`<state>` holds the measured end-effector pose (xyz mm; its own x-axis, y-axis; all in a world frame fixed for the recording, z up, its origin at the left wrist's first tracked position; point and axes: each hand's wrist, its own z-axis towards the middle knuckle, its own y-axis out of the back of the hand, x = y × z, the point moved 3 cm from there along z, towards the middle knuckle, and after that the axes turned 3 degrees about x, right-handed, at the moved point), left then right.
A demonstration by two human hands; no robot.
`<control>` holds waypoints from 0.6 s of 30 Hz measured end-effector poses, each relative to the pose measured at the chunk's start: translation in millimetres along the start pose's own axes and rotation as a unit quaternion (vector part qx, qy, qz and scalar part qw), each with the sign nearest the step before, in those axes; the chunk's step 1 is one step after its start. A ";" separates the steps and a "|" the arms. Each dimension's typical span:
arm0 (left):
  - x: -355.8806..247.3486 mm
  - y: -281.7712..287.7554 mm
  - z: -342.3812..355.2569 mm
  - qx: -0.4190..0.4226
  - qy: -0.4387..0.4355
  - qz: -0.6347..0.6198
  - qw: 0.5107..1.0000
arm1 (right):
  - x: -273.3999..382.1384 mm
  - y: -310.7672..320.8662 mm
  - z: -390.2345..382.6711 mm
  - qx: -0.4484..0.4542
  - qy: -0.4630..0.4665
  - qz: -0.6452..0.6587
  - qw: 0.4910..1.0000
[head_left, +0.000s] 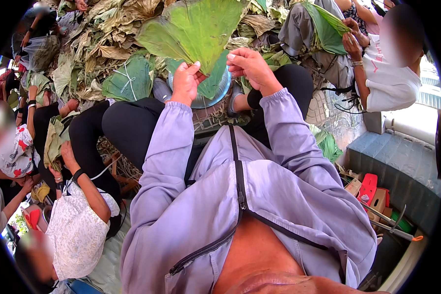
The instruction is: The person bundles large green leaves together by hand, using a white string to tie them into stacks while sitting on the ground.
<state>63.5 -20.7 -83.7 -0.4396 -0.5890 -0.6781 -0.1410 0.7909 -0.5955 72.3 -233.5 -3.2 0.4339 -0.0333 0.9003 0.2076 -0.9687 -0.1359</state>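
Observation:
A large green lotus leaf (196,32), yellowing at its left side, stands fanned out before me with its narrow end downward. My left hand (185,83) pinches that lower end between thumb and fingers. Just right of the leaf's edge, my right hand (254,68) is closed with thumb and fingertips together; whatever it may hold is too small to make out. Below the leaf, between my knees, a round blue basin (226,84) holds another green leaf (210,88). The raised leaf and my hands hide part of the basin.
Dry brown leaves (117,27) lie heaped ahead. A tied green leaf bundle (127,81) rests left of the basin. Co-workers sit close on both sides; the right one handles a green leaf (328,29), the nearest left one a dried leaf (54,142). Boxes (377,201) stand at lower right.

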 end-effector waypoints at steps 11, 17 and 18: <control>119.4 124.9 50.2 -0.156 0.180 0.049 0.970 | 32.0 11.6 8.8 0.028 0.054 -0.023 0.998; 148.7 144.0 52.3 -0.252 0.247 0.081 0.932 | 40.2 5.7 4.8 0.038 0.084 -0.044 0.995; 150.6 150.6 52.7 -0.257 0.247 0.091 0.930 | 42.1 5.5 3.9 0.036 0.090 -0.061 0.993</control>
<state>22.9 0.9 -298.2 -0.8334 -0.3895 -0.3922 -0.3741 0.9198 -0.1185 95.1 -239.3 32.3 0.2392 0.0326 0.9704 0.3139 -0.9484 -0.0456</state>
